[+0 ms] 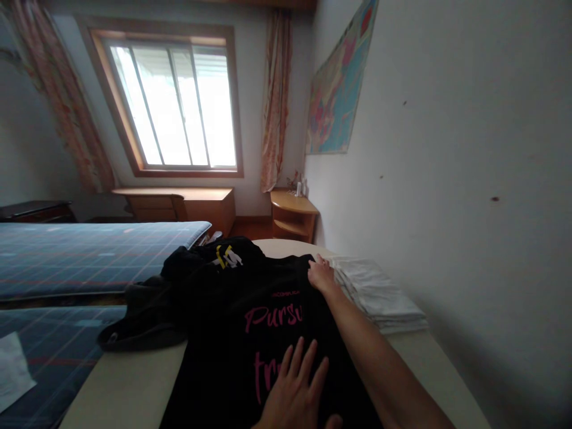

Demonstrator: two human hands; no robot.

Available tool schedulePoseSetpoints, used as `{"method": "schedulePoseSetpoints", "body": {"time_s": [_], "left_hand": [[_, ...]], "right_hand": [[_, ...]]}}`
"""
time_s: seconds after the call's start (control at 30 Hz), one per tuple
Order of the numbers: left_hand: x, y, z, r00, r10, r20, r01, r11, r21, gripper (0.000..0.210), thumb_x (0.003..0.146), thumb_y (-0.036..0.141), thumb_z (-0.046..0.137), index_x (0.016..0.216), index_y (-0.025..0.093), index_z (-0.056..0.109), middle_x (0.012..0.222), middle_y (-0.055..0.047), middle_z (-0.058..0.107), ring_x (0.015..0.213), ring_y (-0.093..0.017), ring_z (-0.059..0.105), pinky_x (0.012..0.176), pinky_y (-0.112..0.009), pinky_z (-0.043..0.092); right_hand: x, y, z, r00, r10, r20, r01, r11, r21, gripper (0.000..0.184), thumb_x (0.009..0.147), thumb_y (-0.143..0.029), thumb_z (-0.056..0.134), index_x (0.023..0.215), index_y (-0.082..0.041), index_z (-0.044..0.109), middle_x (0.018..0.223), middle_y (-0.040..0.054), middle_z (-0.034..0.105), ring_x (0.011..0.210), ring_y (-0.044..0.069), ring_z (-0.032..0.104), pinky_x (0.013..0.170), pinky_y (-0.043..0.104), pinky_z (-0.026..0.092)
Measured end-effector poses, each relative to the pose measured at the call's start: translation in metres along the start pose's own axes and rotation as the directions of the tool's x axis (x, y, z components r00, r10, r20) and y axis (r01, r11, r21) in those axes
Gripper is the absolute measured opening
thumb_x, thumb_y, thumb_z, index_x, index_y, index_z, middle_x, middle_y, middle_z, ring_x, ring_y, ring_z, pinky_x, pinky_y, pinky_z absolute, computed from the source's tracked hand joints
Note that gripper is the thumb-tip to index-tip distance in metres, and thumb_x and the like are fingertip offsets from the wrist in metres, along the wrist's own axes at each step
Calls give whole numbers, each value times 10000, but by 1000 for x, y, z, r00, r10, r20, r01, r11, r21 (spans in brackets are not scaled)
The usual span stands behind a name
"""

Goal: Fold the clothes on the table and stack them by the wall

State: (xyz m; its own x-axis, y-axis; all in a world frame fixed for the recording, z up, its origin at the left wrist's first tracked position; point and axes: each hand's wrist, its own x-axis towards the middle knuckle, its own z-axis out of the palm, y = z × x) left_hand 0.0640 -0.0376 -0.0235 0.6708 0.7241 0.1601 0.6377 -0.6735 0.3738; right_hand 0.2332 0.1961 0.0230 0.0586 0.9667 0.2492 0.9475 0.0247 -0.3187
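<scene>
Black T-shirt with pink lettering (214,369), spread on the cream-topped table (138,381), directly before the person; script reads "Pursu" in one line, with a second line below partly covered by a hand; smaller pink capitals above.

Left hand (295,381): palm down on the lower part of the shirt, over the second line of script; fingers stretched out and apart, gripping nothing; shirt fabric lies beneath it and extends beyond the fingertips.

Right hand (320,274): at the far right corner of the shirt, fingers bent at the fabric's edge; whether they pinch the cloth, cannot tell; the shirt lies mostly to its left and nearer the person, the forearm passing over the shirt's right side.

Folded white cloth stack (379,292): on the table, just to the right of the right hand and forearm; several layers visible at the near edge.

Black garment with yellow and white print (230,256): bunched, adjoining the shirt's far left; dark grey garment (152,316): beside it, near the table's left edge.

Blue plaid mattress (102,256): left of the table; a second plaid mattress (67,333) nearer, bearing a white sheet (13,369).

Beyond: wooden corner shelf (292,202); wood-framed window (179,107); patterned curtain (276,101); wall map (335,95) at right.
</scene>
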Motion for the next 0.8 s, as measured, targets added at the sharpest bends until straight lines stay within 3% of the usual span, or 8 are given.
{"method": "schedulePoseSetpoints", "body": {"time_s": [0.07,0.17,0.33,0.43,0.63,0.8], "left_hand": [[0,5,-9,997,-68,-40,65,996,-67,712,885,469,605,1513,211,390,1610,-119,283,1474,-377,247,1171,-582,295],[1,12,-19,977,-178,-119,161,977,-141,555,913,393,556,1431,207,497,1562,-85,402,1442,-311,352,1170,-494,353],[1,7,-40,962,-195,-190,177,978,-110,372,820,189,568,1183,198,648,1362,-80,606,1253,-270,557,1073,-440,463],[-5,-21,-69,888,-273,-371,304,952,26,281,809,101,516,1011,201,684,1169,-75,674,1135,-264,598,1022,-458,474],[-34,-98,-120,641,-309,-702,601,772,209,279,914,230,538,1141,201,697,1352,-141,555,1252,-324,496,1038,-493,435],[-49,-129,-124,594,-415,-689,699,689,188,344,905,306,585,1231,276,690,1487,-128,448,1310,-362,452,1007,-505,464]], "right_hand": [[-6,-13,-1,999,-45,-11,45,999,1,368,937,-195,454,1226,-200,682,1494,130,458,1358,333,372,1083,490,323],[-10,-41,-5,990,-141,3,140,990,25,320,976,-311,445,1121,-229,718,1321,91,618,1292,271,438,1074,423,316],[-10,-90,1,965,-244,95,235,967,96,318,930,-486,539,1057,-274,739,1107,49,727,1155,244,567,992,372,370],[-10,-109,13,965,-221,139,202,970,138,382,876,-519,613,1136,-256,710,1132,64,727,1115,257,614,943,381,410],[-6,-131,34,976,-142,166,98,964,248,292,898,-432,601,1103,-247,694,1101,61,741,1066,251,663,904,363,446],[4,-144,41,979,-158,126,104,928,357,347,1029,-308,377,1315,-198,540,1099,77,735,960,176,698,825,266,479]]}}
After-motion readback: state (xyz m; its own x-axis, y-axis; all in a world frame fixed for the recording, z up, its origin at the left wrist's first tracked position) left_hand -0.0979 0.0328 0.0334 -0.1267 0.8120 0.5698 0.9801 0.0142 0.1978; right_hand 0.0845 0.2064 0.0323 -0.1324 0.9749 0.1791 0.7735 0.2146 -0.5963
